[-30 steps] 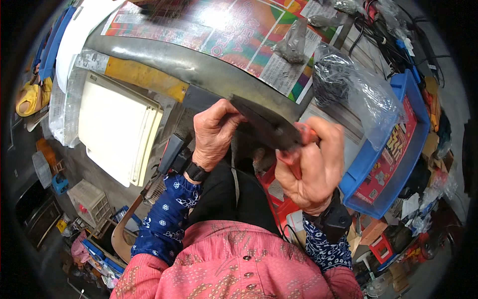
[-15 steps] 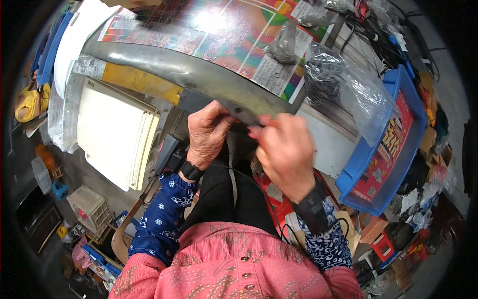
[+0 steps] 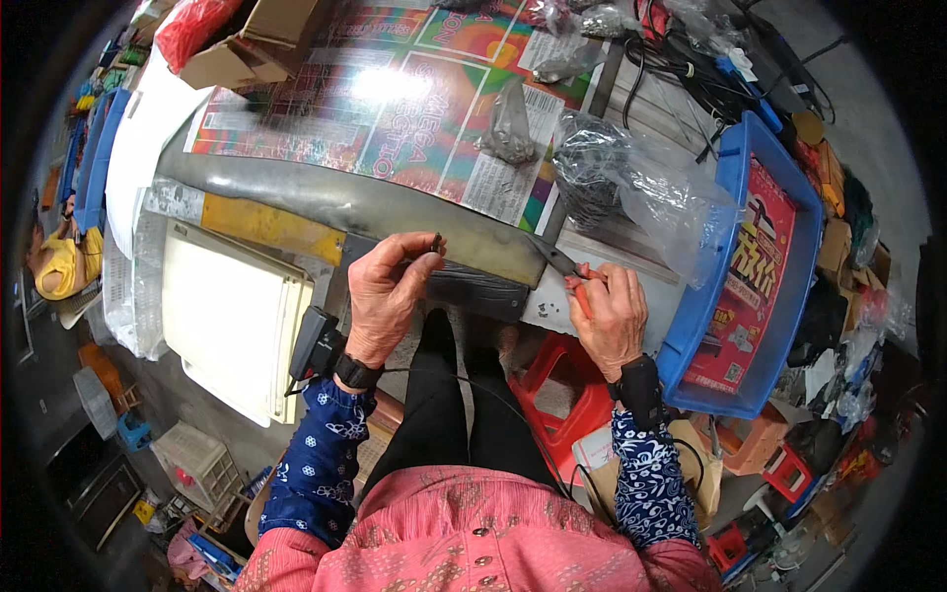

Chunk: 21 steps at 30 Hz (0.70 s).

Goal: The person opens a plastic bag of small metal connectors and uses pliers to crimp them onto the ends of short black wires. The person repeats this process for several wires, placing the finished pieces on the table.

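Observation:
Between the thumb and forefinger of my left hand [image 3: 387,296] a small dark piece [image 3: 437,243] is pinched; its kind is too small to tell. My right hand [image 3: 610,316] grips a pair of pliers [image 3: 558,258] by its red handles, the grey jaws pointing up and to the left. The two hands are apart, both over the near edge of the worktable. A few tiny dark bits [image 3: 544,310] lie on a pale surface just left of my right hand. Beyond the hands stretches the table's grey-green edge [image 3: 395,212].
A blue tray [image 3: 681,360] with a red printed sheet stands at the right. Clear plastic bags [image 3: 592,163] of dark small parts lie on the table. Cream panels [image 3: 232,316] stand at the left, a cardboard box [image 3: 237,64] at the far left. A red stool [image 3: 552,385] is below.
My hands have moved apart, the right one going right with the pliers. The small dark piece now shows in my left fingertips. The view has shifted slightly.

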Each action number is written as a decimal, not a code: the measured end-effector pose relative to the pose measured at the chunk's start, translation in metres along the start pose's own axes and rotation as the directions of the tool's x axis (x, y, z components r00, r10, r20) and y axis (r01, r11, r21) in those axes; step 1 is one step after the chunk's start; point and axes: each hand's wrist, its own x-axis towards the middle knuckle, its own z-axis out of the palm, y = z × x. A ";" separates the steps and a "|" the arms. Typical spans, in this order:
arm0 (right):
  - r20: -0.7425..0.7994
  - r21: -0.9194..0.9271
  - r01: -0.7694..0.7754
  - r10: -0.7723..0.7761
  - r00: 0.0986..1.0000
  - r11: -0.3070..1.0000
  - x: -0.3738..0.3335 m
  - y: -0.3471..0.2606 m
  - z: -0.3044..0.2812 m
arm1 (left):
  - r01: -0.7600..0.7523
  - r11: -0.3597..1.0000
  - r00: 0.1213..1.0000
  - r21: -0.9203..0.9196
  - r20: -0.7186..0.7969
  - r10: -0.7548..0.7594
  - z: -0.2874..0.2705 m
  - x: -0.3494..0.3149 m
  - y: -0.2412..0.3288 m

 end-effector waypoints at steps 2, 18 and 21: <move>0.019 -0.029 -0.042 0.043 0.999 0.999 -0.014 0.012 0.003 | -0.035 0.997 0.999 0.063 -0.039 0.038 0.002 0.008 -0.001; -0.107 0.115 -0.078 0.090 0.990 0.990 0.033 -0.036 -0.015 | -0.377 0.530 0.910 0.759 0.196 0.366 -0.010 0.090 0.004; -0.119 0.183 -0.035 0.057 0.991 0.983 0.050 -0.042 -0.013 | -0.389 0.454 0.911 0.802 0.260 0.320 -0.015 0.110 0.007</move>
